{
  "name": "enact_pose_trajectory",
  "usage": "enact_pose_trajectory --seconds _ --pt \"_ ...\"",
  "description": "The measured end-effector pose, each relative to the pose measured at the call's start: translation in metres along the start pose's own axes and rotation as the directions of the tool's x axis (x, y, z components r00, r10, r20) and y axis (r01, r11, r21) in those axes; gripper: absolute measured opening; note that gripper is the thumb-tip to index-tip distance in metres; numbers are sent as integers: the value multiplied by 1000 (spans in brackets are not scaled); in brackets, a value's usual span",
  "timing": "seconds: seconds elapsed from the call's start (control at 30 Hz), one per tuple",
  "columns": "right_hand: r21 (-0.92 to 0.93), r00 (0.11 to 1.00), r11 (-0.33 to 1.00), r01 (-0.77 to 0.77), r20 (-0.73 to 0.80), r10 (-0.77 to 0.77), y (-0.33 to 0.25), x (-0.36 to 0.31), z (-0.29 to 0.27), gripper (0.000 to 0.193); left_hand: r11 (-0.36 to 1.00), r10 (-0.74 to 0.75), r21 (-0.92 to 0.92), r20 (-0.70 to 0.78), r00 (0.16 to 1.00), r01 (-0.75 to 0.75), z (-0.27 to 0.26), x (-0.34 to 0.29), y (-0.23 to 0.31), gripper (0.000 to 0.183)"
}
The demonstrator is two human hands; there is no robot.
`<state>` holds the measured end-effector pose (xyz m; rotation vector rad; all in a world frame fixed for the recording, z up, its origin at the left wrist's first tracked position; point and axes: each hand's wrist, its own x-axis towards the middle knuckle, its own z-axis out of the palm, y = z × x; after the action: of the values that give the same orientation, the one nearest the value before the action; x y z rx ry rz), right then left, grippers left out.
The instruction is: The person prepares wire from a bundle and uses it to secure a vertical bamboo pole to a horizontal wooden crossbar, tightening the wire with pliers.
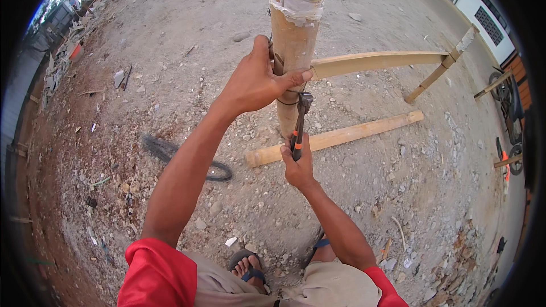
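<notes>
An upright bamboo post [294, 31], with peeling white covering on its upper part, stands before me. My left hand [253, 82] is closed around it, thumb across the front and fingers partly hidden behind. Thin dark wire [287, 103] loops round the post just below that thumb. In my right hand [300, 169] are pincers [302, 115] with black and orange handles, held upright. Their head is at the wire, against the post's right side; whether the jaws bite on it I cannot tell. A split bamboo rail [381, 64] meets the post beside my left thumb.
The rail runs right to a shorter bamboo stake [433, 82]. A bamboo pole [364, 132] lies on the stony ground behind my right hand. Coiled dark wire [220, 171] lies left of the post. Rubble lines the far left; a motorcycle [513, 105] stands at the right edge.
</notes>
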<state>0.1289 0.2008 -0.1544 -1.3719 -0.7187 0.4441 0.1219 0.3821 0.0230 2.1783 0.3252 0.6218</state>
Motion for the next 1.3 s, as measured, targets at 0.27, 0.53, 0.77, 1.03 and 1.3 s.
enact_pose_trajectory --seconds 0.27,0.53,0.77,1.03,1.3 --pt "627 691 290 -723 664 287 -103 -31 -38 30 999 26 44 -6 1000 -26 -9 -4 -1 83" --pt "542 690 -453 -708 669 -279 -97 -34 -20 32 999 34 2 -3 999 -34 -2 0 -5 86" --pt "616 810 526 -586 448 378 -128 -38 -46 67 999 42 27 -29 999 -41 -4 -2 -1 82" --pt "-135 836 892 -432 311 452 -166 -28 -55 89 999 -11 52 10 1000 10 -8 -1 3 83" --pt "-897 991 441 -20 -77 -112 -141 -50 -39 70 999 5 33 -19 1000 -4 -8 -4 5 81"
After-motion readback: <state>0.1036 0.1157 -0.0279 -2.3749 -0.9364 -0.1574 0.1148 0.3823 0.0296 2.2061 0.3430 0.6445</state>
